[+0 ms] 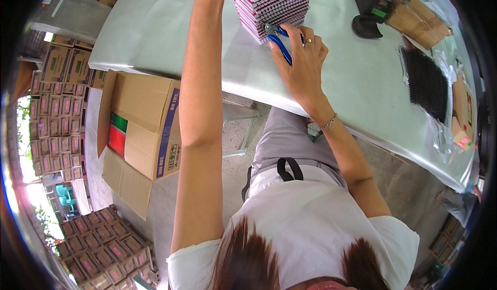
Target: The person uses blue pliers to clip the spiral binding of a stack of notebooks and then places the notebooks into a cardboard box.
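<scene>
A stack of spiral-bound notebooks (274, 3) stands near the table's front edge, with rows of wire binding facing me and red-and-white page edges on its left side. My right hand (306, 70) is closed around small blue-handled pliers (281, 50). Their metal jaws are at the stack's lower front corner, against or just beside the wire loops; I cannot tell which. Past the left of the stack reaches my left forearm (201, 83). The hand at its end lies beyond the upper edge of the picture.
A pale covered table (357, 83) spans the front. On its right lie a black tape dispenser (368, 27), a cardboard box (418, 22) and a bundle of black binding wires (427, 83). An open carton (147, 119) stands at left, before piled boxes (59, 114).
</scene>
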Motion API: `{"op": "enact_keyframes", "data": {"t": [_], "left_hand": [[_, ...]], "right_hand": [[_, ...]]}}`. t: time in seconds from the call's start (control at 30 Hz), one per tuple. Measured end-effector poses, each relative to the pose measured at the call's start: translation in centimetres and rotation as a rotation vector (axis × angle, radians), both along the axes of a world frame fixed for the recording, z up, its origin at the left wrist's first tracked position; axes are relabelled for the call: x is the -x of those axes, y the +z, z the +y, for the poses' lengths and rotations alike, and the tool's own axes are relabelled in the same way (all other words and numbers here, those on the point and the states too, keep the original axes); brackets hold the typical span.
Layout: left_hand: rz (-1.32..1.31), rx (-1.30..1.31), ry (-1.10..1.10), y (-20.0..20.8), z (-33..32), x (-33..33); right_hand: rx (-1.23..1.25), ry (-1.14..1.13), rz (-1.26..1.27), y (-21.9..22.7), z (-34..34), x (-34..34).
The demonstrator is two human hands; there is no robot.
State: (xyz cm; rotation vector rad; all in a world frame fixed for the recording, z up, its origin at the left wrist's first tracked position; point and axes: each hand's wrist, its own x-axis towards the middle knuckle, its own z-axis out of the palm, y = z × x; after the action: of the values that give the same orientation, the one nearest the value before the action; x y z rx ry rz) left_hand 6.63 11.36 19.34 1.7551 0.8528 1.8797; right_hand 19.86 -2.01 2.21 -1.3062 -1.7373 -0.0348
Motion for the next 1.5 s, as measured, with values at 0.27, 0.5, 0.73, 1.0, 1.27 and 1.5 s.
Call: {"op": "enact_keyframes", "data": {"t": [0.27, 0.5, 0.73, 1.0, 1.27, 1.5], "left_hand": [[-0.002, -0.11, 0.001, -0.2, 0.8, 0.3], [0.0, -0.015, -0.014, 0.0, 0.0, -0.1], [0.004, 0.012, -0.023, 0.1, -0.4, 0.0], [0.072, -0.085, 0.077, 0.2, -0.5, 1.5], [0.025, -0.028, -0.024, -0.5, 0.1, -0.2], [0.008, 0.014, 0.002, -0.1, -0.3, 0.2]], "right_hand": [[0.501, 0.439, 0.551, 0.8, 0.9, -0.6], [0.3, 0.325, 0.342, 1.7, 0.4, -1.2], [0.069, 0.058, 0.032, -0.3, -0.2, -0.5], [0.944, 0.539, 0.685, 3.4, 0.3, -0.7], [0.203, 0.076, 0.06, 0.6, -0.4, -1.6], [0.058, 0.05, -0.005, -0.7, -0.2, -0.2]]}}
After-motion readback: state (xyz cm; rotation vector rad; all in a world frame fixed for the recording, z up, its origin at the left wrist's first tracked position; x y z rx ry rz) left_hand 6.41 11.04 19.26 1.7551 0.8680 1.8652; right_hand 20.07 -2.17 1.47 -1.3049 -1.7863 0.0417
